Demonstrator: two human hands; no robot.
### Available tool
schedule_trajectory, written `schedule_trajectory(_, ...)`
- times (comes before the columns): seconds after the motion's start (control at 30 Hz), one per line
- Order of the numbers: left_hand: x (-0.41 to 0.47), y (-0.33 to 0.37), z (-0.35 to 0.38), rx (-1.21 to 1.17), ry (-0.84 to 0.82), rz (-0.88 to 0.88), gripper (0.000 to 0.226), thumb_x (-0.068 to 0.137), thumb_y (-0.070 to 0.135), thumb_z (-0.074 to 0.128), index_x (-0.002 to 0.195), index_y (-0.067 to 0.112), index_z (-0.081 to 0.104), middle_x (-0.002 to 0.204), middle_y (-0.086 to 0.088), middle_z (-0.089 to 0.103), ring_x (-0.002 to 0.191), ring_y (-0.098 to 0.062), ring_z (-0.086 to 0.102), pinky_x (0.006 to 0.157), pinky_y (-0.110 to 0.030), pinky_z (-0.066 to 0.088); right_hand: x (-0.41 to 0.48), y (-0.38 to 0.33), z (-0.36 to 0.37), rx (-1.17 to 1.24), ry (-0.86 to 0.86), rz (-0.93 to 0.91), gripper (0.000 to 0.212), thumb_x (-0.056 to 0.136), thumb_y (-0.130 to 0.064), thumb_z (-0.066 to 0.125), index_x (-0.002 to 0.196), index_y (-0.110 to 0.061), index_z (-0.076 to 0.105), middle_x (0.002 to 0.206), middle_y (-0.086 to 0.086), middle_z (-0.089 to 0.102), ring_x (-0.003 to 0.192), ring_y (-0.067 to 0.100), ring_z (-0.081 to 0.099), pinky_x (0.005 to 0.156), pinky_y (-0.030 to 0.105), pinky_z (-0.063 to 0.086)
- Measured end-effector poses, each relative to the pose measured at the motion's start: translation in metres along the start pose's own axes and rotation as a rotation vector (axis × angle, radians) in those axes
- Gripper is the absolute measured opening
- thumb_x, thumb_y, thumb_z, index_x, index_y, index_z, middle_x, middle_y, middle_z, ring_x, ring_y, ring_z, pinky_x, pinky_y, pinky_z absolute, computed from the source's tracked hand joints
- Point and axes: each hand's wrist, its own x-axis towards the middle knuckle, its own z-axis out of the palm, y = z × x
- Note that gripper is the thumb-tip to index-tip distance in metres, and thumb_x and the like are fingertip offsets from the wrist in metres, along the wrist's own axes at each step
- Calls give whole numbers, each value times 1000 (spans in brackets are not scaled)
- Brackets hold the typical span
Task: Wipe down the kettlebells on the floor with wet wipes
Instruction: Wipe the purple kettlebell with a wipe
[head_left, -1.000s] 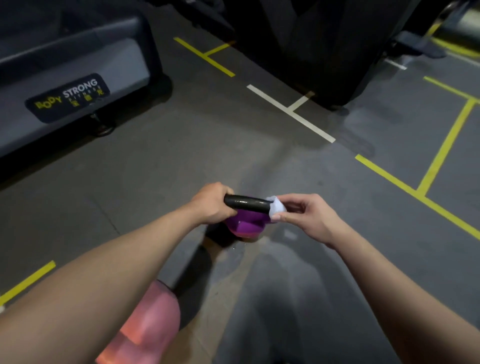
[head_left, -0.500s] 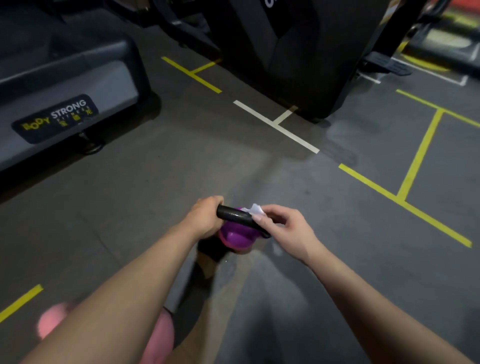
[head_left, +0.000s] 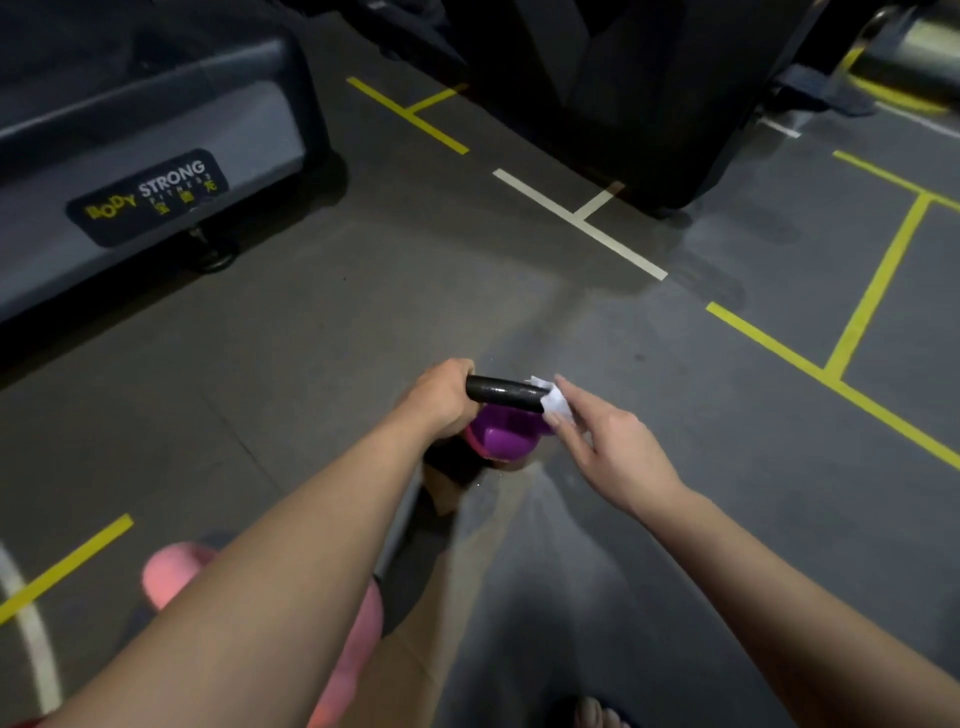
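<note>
Left hand: the left hand (head_left: 441, 397) is curled tight round the left end of the black handle (head_left: 498, 394), knuckles up
Right hand: the right hand (head_left: 608, 441) pinches a wet wipe (head_left: 553, 399) between thumb and long, nearly straight fingers, against the handle's right end
Wipe: white, crumpled small, wrapped partly over the bar where it bends down
Kettlebell look: the purple kettlebell (head_left: 501, 435) has a glossy violet body under a thick, dull black handle with a faint sheen on top
Change: half a second ago the right fingers were curled over the bar with the wipe further in along it; now they are stretched out and the wipe sits at the bar's outer end, while the left grip is unchanged
Kettlebell place: between the two hands, body hanging just below them; whether its base touches the floor (head_left: 363, 338) cannot be told
Behind the left forearm: a blurred pink object (head_left: 171, 571) on the floor
Beyond the hands: yellow floor lines (head_left: 878, 291) to the right, a white line (head_left: 576, 221) ahead, a grey machine (head_left: 150, 197) labelled BODY STRONG far left
</note>
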Motion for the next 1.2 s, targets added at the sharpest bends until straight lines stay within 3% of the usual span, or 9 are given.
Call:
schedule_trajectory(0.1,1,-1,1,-18,13,-14,29,86,17,66,70,16,42,69,1,51,82,-33,60,65,-29,35,12,-5,8,-3,-79,2,59,102,-40,58,154,-20,40,146,2,57,120,29,61,96,33,44)
schedule_trajectory(0.3,-3,-4,2,-30,5,-41,28,85,18,67,71,15,44,76,-4,57,79,-31,58,66,-28,36,28,-3,-6,168,-213,23,38,86,-42,80,117,-25,65,100,-6,71,96,16,65,87,35,51)
schedule_trajectory(0.47,0,-5,1,-33,-4,-47,21,84,16,65,73,16,47,82,-5,59,79,-29,55,68,-26,37,-1,-9,0,220,27,-22,48,87,-34,79,132,-32,61,110,-24,61,98,0,55,91,23,42)
schedule_trajectory(0.6,4,-3,1,-41,-19,-44,21,82,14,64,72,19,46,86,-5,60,92,-33,64,71,-28,41,2,-12,-4,288,-50,54,41,103,-47,50,142,-36,56,135,-21,59,121,0,53,105,18,35)
schedule_trajectory(0.73,10,-2,0,-22,-33,-51,21,83,16,66,74,19,47,86,-4,60,92,-32,64,71,-28,41,21,-14,-18,364,-184,193,43,102,-47,28,108,-46,70,107,-25,67,112,9,54,93,18,36)
schedule_trajectory(0.9,15,0,-1,5,-18,-67,18,84,18,67,76,18,51,75,-2,59,81,-30,63,67,-27,41,28,-4,-14,461,-156,286,40,105,-47,40,80,-42,71,82,-24,64,96,12,56,93,26,39)
schedule_trajectory(1.03,20,4,-6,12,-39,-79,16,82,19,69,77,18,54,81,-3,63,85,-30,65,69,-27,43,12,2,-18,586,-75,275,29,104,-29,54,107,-47,76,112,-33,70,113,-15,57,103,18,38)
schedule_trajectory(1.13,24,6,-11,-4,-44,-75,16,83,18,68,76,18,54,76,0,60,84,-29,65,67,-26,41,7,10,-20,548,-46,280,33,99,-55,52,102,-35,79,110,-29,72,115,-9,59,105,24,39)
schedule_trajectory(1.2,26,9,-12,-5,-58,-55,14,84,18,68,79,18,55,80,-1,61,88,-29,66,68,-27,41,9,12,-24,558,-44,303,38,90,-68,50,110,-48,75,117,-30,70,121,-5,57,109,28,38)
